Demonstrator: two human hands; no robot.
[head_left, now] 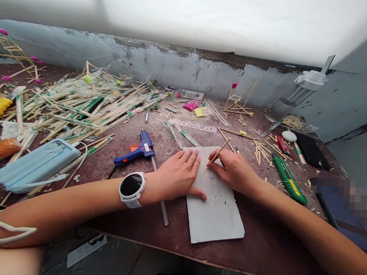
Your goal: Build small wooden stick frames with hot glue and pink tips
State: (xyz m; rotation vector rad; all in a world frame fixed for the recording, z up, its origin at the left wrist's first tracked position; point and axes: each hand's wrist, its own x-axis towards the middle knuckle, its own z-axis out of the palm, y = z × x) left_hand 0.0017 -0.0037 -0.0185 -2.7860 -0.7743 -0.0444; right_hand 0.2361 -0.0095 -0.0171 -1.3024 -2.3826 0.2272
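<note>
My left hand lies flat on the left side of a grey-white sheet, fingers stretched out and thumb pointing right. My right hand is closed in a pinch round a short wooden stick, which tilts up and to the right over the sheet's upper part. The stick's lower end is close to the sheet; I cannot tell whether it touches. Left of my left hand lies a blue hot glue gun with an orange trigger, a clear glue stick reaching out behind it.
Wrapped chopsticks pile up at the left, behind a light blue power bank. A green utility knife, short stick pieces and a black phone lie at the right. A clear ruler and small stick frame are farther back.
</note>
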